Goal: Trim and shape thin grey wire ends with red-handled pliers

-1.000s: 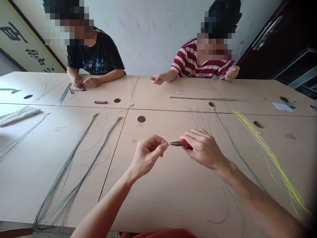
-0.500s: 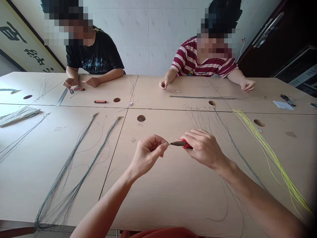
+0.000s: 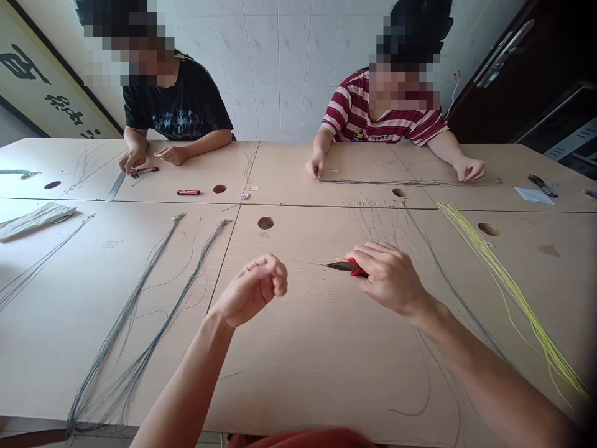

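My right hand (image 3: 389,277) is wrapped round a pair of red-handled pliers (image 3: 342,266), whose dark pointed jaws face left just above the table. A faint thin strand shows at the tip of the jaws. To the left, apart from the pliers, my left hand (image 3: 254,289) hovers with its fingers curled in. Whatever those fingers hold is too small or hidden to make out; a very fine line hangs below them. Behind my right hand several thin threads with small metal ends (image 3: 373,203) lie in a row.
Two grey-green strand bundles (image 3: 153,261) (image 3: 186,283) lie on the left of the table (image 3: 298,361). On the right is a yellow strand bundle (image 3: 508,289). Round holes (image 3: 265,223) pierce the tabletop. Across from me sit two people (image 3: 180,99) (image 3: 387,109), their hands over the table.
My left hand has pulled away from the pliers' tip, to the left and slightly towards me, its fingers curling. The pliers have shifted slightly right. The right-hand co-worker's hands have moved onto a strand bundle.
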The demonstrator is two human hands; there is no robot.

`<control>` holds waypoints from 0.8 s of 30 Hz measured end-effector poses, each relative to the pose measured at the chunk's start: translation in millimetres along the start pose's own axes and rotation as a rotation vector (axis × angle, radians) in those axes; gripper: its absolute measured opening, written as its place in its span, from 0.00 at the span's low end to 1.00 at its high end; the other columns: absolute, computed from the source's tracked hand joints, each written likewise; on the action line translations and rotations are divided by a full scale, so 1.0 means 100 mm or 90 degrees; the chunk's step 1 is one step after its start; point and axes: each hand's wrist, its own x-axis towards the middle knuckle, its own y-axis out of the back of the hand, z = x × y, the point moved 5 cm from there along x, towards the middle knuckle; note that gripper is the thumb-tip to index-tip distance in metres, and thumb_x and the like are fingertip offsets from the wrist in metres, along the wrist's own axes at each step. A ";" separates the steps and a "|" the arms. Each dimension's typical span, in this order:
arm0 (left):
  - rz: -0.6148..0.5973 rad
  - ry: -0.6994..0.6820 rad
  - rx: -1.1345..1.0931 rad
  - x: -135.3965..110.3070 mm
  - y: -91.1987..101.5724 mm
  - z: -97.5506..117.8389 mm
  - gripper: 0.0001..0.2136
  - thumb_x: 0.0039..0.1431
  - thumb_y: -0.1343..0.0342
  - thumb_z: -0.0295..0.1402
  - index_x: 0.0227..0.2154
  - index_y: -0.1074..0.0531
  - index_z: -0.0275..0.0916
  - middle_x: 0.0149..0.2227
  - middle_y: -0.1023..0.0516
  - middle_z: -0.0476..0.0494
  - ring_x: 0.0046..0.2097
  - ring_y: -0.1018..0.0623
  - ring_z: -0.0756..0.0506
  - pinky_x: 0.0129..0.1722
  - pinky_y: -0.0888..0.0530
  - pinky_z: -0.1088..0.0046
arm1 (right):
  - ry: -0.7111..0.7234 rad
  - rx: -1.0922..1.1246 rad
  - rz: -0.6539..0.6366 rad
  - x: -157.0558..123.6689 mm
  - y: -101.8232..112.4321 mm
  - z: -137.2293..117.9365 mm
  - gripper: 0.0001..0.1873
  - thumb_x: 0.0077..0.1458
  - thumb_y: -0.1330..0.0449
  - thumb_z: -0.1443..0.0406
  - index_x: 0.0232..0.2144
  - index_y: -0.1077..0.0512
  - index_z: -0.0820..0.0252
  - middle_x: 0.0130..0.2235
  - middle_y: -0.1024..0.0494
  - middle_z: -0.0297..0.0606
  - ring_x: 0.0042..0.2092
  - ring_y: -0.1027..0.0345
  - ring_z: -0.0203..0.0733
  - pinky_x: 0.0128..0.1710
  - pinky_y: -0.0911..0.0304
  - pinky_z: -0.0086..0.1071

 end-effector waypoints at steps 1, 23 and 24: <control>0.011 -0.026 -0.087 0.01 0.01 0.03 0.10 0.56 0.40 0.37 0.24 0.30 0.39 0.30 0.25 0.46 0.32 0.25 0.50 0.34 0.27 0.73 | 0.002 0.000 -0.002 0.00 0.00 0.00 0.12 0.59 0.47 0.71 0.24 0.31 0.59 0.22 0.28 0.34 0.26 0.40 0.38 0.28 0.50 0.32; 0.116 -0.023 -0.271 0.29 -0.19 0.14 0.10 0.62 0.49 0.26 0.25 0.30 0.32 0.18 0.59 0.60 0.18 0.57 0.57 0.13 0.53 0.83 | 0.073 0.015 -0.075 -0.07 -0.16 -0.13 0.11 0.53 0.46 0.76 0.24 0.30 0.61 0.23 0.27 0.31 0.26 0.41 0.37 0.30 0.51 0.31; 0.117 -0.026 -0.243 0.28 -0.20 0.13 0.09 0.61 0.47 0.26 0.24 0.30 0.33 0.18 0.59 0.60 0.18 0.57 0.57 0.13 0.53 0.84 | 0.081 0.016 -0.078 -0.06 -0.15 -0.15 0.11 0.54 0.46 0.75 0.24 0.29 0.61 0.23 0.27 0.32 0.27 0.41 0.37 0.30 0.51 0.32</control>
